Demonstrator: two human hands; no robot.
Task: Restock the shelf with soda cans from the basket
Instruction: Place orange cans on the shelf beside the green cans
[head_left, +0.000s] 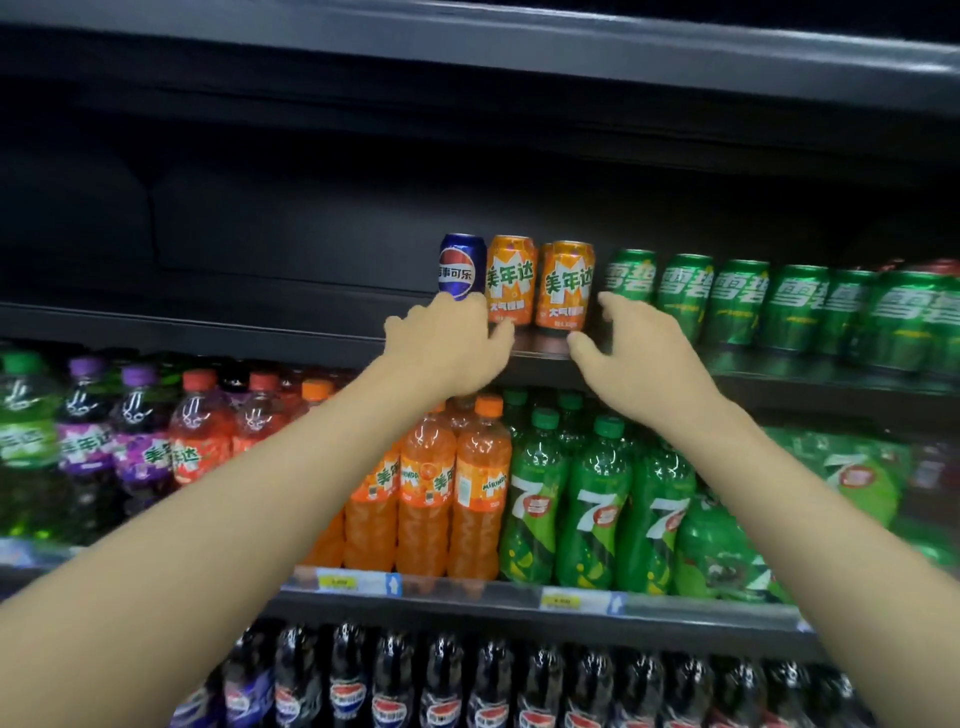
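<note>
Top shelf (260, 322) carries one blue can (461, 266), two orange cans (540, 283) and a green row, left stretch bare; left hand (447, 345) touches the blue can, grip hidden, right hand (631, 358) spread empty; basket unseen.

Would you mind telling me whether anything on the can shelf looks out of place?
The blue cola can by the left hand tilts slightly; the two orange cans beside it stand upright. The shelf left of it looks bare and dark.
</note>
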